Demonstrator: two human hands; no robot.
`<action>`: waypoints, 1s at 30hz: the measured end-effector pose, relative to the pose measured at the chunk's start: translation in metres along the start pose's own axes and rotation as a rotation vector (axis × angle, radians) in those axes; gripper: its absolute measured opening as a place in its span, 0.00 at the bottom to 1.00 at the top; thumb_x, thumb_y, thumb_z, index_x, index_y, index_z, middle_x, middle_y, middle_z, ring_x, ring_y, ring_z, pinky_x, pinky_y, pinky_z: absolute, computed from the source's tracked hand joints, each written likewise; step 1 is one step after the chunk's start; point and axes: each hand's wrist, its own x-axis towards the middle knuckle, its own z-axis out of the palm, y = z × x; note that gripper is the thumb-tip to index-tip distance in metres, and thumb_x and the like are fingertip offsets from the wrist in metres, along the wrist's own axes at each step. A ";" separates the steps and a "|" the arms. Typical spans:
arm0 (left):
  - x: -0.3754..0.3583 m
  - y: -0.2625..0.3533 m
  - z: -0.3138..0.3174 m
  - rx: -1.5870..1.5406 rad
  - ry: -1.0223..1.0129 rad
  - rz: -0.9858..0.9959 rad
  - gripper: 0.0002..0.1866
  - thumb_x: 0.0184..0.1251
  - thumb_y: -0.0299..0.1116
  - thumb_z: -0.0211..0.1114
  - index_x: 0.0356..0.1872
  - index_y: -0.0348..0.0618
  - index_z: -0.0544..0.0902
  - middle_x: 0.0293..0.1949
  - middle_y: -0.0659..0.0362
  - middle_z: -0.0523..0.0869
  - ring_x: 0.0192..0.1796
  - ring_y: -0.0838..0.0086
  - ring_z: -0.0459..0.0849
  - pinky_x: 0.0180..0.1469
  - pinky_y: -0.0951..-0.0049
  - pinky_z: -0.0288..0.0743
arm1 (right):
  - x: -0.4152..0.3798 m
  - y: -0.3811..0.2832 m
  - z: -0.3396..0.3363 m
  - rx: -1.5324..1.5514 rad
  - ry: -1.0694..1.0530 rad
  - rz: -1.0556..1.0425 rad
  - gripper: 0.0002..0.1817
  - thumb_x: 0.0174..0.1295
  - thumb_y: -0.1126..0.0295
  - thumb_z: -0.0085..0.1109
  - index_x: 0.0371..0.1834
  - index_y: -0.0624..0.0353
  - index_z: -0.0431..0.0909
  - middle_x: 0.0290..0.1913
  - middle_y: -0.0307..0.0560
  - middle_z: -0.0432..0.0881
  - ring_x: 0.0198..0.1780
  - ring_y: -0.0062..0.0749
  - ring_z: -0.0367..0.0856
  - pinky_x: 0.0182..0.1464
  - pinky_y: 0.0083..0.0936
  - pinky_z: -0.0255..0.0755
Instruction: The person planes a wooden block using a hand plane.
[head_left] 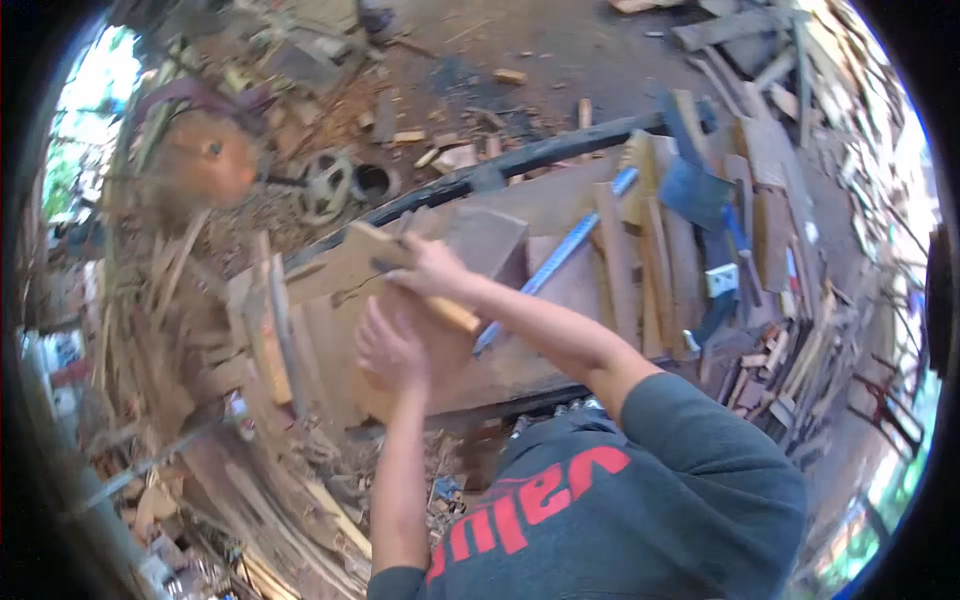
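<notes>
On the low worktable [330, 345], my right hand [437, 268] is closed around a pale wooden strip [455, 313]. Something dark shows by its fingertips, too blurred to name. Just below it, my left hand [390, 345] lies with fingers stretched on a brown wooden board [440, 355]. A flat grey-brown piece [490, 245] sits beyond my right hand. To the right, a blue ruler-like bar [560, 255] lies slantwise, its lower end close to the strip.
Several wooden slats [618, 265] lie across the table's right side, along with a hand saw [695, 195] and a blue-handled tool [738, 235]. A dark beam [520, 160] edges the far side. Beyond stand an orange disc [210, 155] and a spoked wheel [328, 188]. Offcuts litter the floor.
</notes>
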 end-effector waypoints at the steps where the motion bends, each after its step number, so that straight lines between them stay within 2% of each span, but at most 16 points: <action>1: -0.001 0.009 0.000 -0.046 -0.048 -0.002 0.29 0.79 0.51 0.50 0.75 0.51 0.67 0.69 0.51 0.76 0.71 0.53 0.72 0.69 0.42 0.60 | -0.020 0.017 -0.010 -0.004 0.046 -0.027 0.35 0.59 0.53 0.72 0.64 0.63 0.72 0.52 0.69 0.84 0.54 0.66 0.83 0.56 0.47 0.78; 3: -0.001 0.004 0.007 -0.072 0.091 0.081 0.28 0.81 0.52 0.48 0.76 0.53 0.66 0.68 0.52 0.77 0.70 0.54 0.72 0.69 0.43 0.59 | -0.065 0.002 -0.046 0.018 -0.009 -0.001 0.34 0.60 0.55 0.71 0.63 0.63 0.71 0.50 0.70 0.84 0.53 0.64 0.84 0.55 0.48 0.78; 5: 0.000 0.004 0.010 -0.077 0.094 0.079 0.28 0.80 0.52 0.50 0.75 0.52 0.67 0.68 0.52 0.77 0.70 0.55 0.72 0.68 0.43 0.60 | -0.108 0.019 -0.064 0.094 -0.041 0.010 0.31 0.59 0.52 0.72 0.54 0.64 0.70 0.43 0.72 0.84 0.48 0.70 0.83 0.51 0.52 0.77; 7: -0.003 0.001 0.010 -0.072 0.102 0.087 0.28 0.79 0.51 0.51 0.74 0.51 0.68 0.68 0.52 0.77 0.71 0.55 0.72 0.68 0.43 0.61 | -0.148 0.012 -0.096 0.102 -0.137 0.131 0.31 0.59 0.51 0.72 0.51 0.64 0.70 0.42 0.71 0.84 0.48 0.69 0.83 0.50 0.52 0.77; 10: -0.002 0.001 0.009 -0.046 0.063 0.066 0.27 0.80 0.50 0.51 0.74 0.52 0.69 0.69 0.53 0.76 0.71 0.55 0.72 0.68 0.48 0.64 | -0.191 0.011 -0.140 0.030 -0.217 0.265 0.30 0.58 0.51 0.73 0.48 0.65 0.71 0.41 0.70 0.84 0.47 0.68 0.84 0.49 0.52 0.77; 11: 0.000 0.003 0.008 -0.069 0.072 0.089 0.27 0.80 0.50 0.51 0.74 0.52 0.69 0.69 0.53 0.76 0.71 0.55 0.72 0.68 0.48 0.64 | -0.203 0.018 -0.150 0.018 -0.184 0.265 0.30 0.58 0.51 0.73 0.48 0.65 0.71 0.41 0.70 0.84 0.47 0.68 0.84 0.49 0.52 0.77; 14: -0.001 0.001 0.009 -0.075 0.051 0.086 0.27 0.80 0.50 0.51 0.74 0.52 0.69 0.71 0.52 0.74 0.72 0.55 0.71 0.68 0.48 0.65 | -0.241 0.033 -0.178 -0.025 0.189 0.226 0.29 0.57 0.53 0.74 0.51 0.63 0.74 0.42 0.69 0.84 0.48 0.66 0.84 0.50 0.49 0.77; 15: -0.002 -0.002 0.013 -0.084 0.104 0.128 0.28 0.80 0.51 0.51 0.75 0.53 0.69 0.72 0.51 0.72 0.73 0.54 0.70 0.69 0.47 0.64 | -0.250 0.029 -0.196 -0.046 0.259 0.315 0.29 0.58 0.55 0.74 0.54 0.62 0.74 0.45 0.67 0.85 0.50 0.64 0.85 0.51 0.46 0.78; 17: 0.000 -0.004 0.018 -0.100 0.169 0.184 0.28 0.80 0.51 0.51 0.76 0.53 0.68 0.73 0.50 0.70 0.74 0.54 0.69 0.69 0.46 0.64 | -0.269 0.026 -0.236 -0.199 0.466 0.319 0.29 0.59 0.57 0.74 0.57 0.61 0.75 0.47 0.63 0.85 0.51 0.58 0.86 0.53 0.43 0.79; 19: 0.001 -0.007 0.018 -0.071 0.130 0.225 0.30 0.82 0.54 0.46 0.78 0.55 0.65 0.76 0.50 0.66 0.72 0.49 0.70 0.69 0.43 0.64 | -0.290 0.046 -0.274 -0.297 0.715 0.255 0.30 0.58 0.57 0.75 0.59 0.60 0.76 0.49 0.59 0.86 0.50 0.51 0.87 0.54 0.38 0.79; 21: -0.001 -0.007 0.027 -0.042 0.101 0.209 0.31 0.82 0.55 0.47 0.79 0.55 0.64 0.77 0.50 0.64 0.75 0.48 0.66 0.71 0.43 0.62 | -0.311 0.063 -0.316 -0.419 0.963 0.187 0.31 0.56 0.56 0.77 0.57 0.63 0.78 0.49 0.58 0.86 0.50 0.47 0.87 0.56 0.36 0.79; 23: -0.007 -0.001 0.038 0.003 0.158 0.212 0.33 0.81 0.57 0.47 0.80 0.55 0.62 0.78 0.49 0.63 0.77 0.49 0.63 0.72 0.43 0.60 | -0.331 0.091 -0.361 -0.568 1.102 0.258 0.35 0.52 0.54 0.80 0.57 0.65 0.80 0.51 0.58 0.87 0.51 0.46 0.88 0.56 0.35 0.79; 24: -0.012 0.004 0.038 -0.009 0.158 0.237 0.34 0.80 0.60 0.45 0.80 0.57 0.61 0.79 0.49 0.61 0.78 0.47 0.60 0.73 0.41 0.58 | -0.339 0.095 -0.380 -0.564 1.111 0.256 0.35 0.52 0.54 0.80 0.57 0.65 0.80 0.51 0.58 0.87 0.51 0.46 0.88 0.56 0.35 0.79; 26: -0.025 0.021 0.029 0.003 0.110 0.227 0.34 0.80 0.60 0.45 0.80 0.57 0.61 0.79 0.49 0.60 0.78 0.45 0.59 0.73 0.40 0.57 | -0.354 0.102 -0.413 -0.305 1.163 0.374 0.41 0.49 0.50 0.81 0.60 0.70 0.78 0.55 0.63 0.85 0.56 0.48 0.86 0.61 0.37 0.77; 29: -0.035 0.032 0.024 -0.027 0.065 0.220 0.34 0.80 0.61 0.45 0.81 0.60 0.61 0.80 0.48 0.58 0.78 0.41 0.58 0.73 0.36 0.54 | -0.366 0.145 -0.446 -0.456 1.182 0.457 0.47 0.49 0.45 0.80 0.63 0.73 0.76 0.59 0.67 0.83 0.61 0.52 0.82 0.67 0.40 0.73; 30: -0.039 0.034 0.020 -0.017 0.045 0.219 0.35 0.80 0.61 0.45 0.81 0.58 0.60 0.80 0.48 0.58 0.79 0.41 0.58 0.74 0.37 0.54 | -0.371 0.152 -0.453 -0.435 1.105 0.501 0.50 0.52 0.40 0.76 0.65 0.74 0.74 0.61 0.69 0.80 0.65 0.54 0.79 0.70 0.41 0.69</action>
